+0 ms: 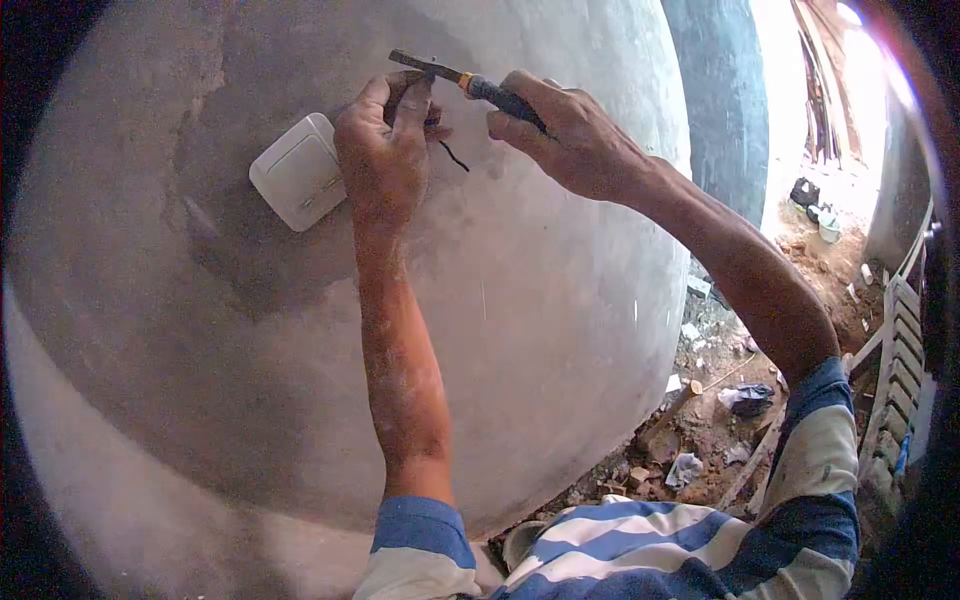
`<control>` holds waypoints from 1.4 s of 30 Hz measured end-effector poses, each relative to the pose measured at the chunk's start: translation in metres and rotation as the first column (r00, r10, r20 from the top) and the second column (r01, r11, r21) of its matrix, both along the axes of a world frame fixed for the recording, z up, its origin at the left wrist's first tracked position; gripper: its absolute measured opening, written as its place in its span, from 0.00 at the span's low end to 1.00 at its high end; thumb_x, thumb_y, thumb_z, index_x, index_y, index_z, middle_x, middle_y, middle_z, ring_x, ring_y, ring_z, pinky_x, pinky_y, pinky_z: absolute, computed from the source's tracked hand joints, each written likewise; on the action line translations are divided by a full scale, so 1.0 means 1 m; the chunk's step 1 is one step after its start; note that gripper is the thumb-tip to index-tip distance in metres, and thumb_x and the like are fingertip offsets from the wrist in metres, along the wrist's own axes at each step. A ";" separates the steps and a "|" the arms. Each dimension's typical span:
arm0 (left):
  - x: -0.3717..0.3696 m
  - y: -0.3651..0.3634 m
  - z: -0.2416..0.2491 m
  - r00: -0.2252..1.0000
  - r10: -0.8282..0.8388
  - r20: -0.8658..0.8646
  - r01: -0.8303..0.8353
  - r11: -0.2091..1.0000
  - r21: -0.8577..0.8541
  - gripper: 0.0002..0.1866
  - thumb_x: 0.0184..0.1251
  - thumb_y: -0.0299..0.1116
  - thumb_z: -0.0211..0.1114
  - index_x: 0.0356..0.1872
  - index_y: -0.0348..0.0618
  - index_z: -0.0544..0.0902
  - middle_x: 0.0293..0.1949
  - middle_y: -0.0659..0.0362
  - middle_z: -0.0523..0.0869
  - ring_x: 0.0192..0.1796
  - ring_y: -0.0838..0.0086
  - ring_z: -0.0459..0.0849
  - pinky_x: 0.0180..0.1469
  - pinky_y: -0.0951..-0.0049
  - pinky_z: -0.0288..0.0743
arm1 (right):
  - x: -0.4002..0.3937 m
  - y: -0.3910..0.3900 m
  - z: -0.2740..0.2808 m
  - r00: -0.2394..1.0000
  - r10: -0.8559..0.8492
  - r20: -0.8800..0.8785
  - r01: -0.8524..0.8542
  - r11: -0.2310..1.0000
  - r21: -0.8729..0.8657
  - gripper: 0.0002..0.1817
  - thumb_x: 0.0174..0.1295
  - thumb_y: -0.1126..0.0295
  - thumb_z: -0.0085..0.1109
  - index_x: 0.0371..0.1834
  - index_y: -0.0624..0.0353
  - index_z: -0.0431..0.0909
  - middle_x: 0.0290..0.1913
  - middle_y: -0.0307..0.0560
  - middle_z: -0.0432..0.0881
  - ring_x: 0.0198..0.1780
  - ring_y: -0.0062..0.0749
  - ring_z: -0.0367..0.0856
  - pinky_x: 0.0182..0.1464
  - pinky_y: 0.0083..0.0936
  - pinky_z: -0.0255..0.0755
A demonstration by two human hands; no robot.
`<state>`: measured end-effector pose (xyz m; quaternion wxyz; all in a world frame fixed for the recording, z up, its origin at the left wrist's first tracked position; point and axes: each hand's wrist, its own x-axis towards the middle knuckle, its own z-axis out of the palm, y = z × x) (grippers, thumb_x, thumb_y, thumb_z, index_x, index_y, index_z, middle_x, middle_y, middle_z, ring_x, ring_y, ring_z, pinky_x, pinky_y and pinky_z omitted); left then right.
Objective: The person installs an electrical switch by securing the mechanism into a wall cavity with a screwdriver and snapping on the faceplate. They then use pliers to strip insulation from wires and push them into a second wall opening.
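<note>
My right hand [570, 130] is closed around the dark handle of a tool [505, 100] with a yellow collar and a narrow metal end [418, 62]. I cannot make out its exact kind. The metal end passes over the fingertips of my left hand [390, 145], raised against the wall. Thumb and fingers pinch together there, and what they hold is mostly hidden. A short black wire [455, 156] sticks out just right of these fingers. Beside my left hand, a white wall switch [300, 172] sits tilted on the wall, its right edge partly covered by the hand.
The grey plastered wall [520, 330] fills most of the view, with a darker patch around the switch. At right, rubble, a piece of wood [672, 412] and a black plastic bag [748, 400] lie on the ground. A slatted wooden piece [895, 370] stands at the far right.
</note>
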<state>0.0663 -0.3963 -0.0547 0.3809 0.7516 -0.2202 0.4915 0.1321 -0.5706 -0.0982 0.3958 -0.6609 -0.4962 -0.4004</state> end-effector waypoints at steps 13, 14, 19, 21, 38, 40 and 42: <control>0.004 0.003 -0.001 1.000 0.006 0.017 -0.006 1.000 0.000 0.13 0.71 0.34 0.60 0.39 0.31 0.82 0.28 0.55 0.83 0.29 0.75 0.84 0.31 0.73 0.82 | -0.002 0.001 0.000 0.997 -0.075 0.007 0.075 0.997 -0.029 0.17 0.71 0.54 0.52 0.40 0.60 0.70 0.26 0.50 0.72 0.29 0.40 0.73 0.33 0.40 0.65; 0.003 0.002 -0.001 1.000 -0.021 0.018 0.021 1.000 -0.010 0.12 0.71 0.34 0.60 0.39 0.31 0.82 0.28 0.55 0.83 0.29 0.75 0.84 0.31 0.73 0.83 | -0.002 0.001 0.001 0.997 -0.075 0.008 0.076 0.997 -0.032 0.17 0.71 0.54 0.52 0.40 0.60 0.70 0.26 0.50 0.72 0.29 0.40 0.73 0.33 0.40 0.65; 0.002 0.001 0.000 1.000 -0.006 -0.019 0.006 0.999 -0.044 0.12 0.71 0.33 0.59 0.39 0.31 0.82 0.28 0.54 0.84 0.30 0.74 0.84 0.32 0.73 0.82 | 0.003 0.002 0.005 0.999 -0.022 -0.031 0.021 0.999 -0.041 0.18 0.70 0.55 0.54 0.40 0.61 0.71 0.29 0.58 0.76 0.33 0.56 0.77 0.37 0.46 0.68; 0.006 0.003 -0.001 0.999 -0.046 0.012 0.047 0.998 -0.030 0.12 0.71 0.33 0.59 0.38 0.31 0.82 0.28 0.53 0.84 0.29 0.74 0.85 0.31 0.73 0.82 | 0.003 0.003 0.005 0.999 -0.052 -0.018 0.051 0.998 -0.044 0.17 0.71 0.55 0.53 0.40 0.60 0.70 0.26 0.53 0.75 0.29 0.47 0.76 0.34 0.42 0.68; 0.019 0.004 -0.016 0.822 0.217 0.526 -0.449 0.816 0.364 0.05 0.67 0.29 0.60 0.36 0.37 0.80 0.29 0.50 0.81 0.35 0.55 0.82 0.39 0.58 0.73 | -0.079 -0.027 0.042 0.789 -0.354 -0.502 0.127 0.893 -0.431 0.24 0.73 0.49 0.45 0.39 0.63 0.75 0.22 0.47 0.75 0.24 0.35 0.78 0.33 0.38 0.72; 0.017 0.005 -0.016 0.828 0.196 0.526 -0.431 0.822 0.373 0.05 0.67 0.28 0.59 0.35 0.38 0.80 0.30 0.50 0.80 0.36 0.52 0.80 0.39 0.57 0.72 | -0.065 -0.029 0.036 0.939 -0.316 0.140 0.344 0.882 -0.320 0.25 0.73 0.48 0.45 0.37 0.63 0.75 0.21 0.49 0.75 0.24 0.37 0.77 0.31 0.38 0.71; 0.012 0.007 -0.011 0.844 0.195 0.499 -0.388 0.865 0.318 0.06 0.68 0.30 0.59 0.35 0.38 0.80 0.30 0.49 0.81 0.35 0.53 0.81 0.39 0.60 0.73 | -0.055 -0.021 0.026 0.909 -0.261 0.325 0.335 0.922 -0.194 0.25 0.73 0.49 0.46 0.38 0.64 0.74 0.23 0.51 0.74 0.24 0.37 0.76 0.31 0.38 0.69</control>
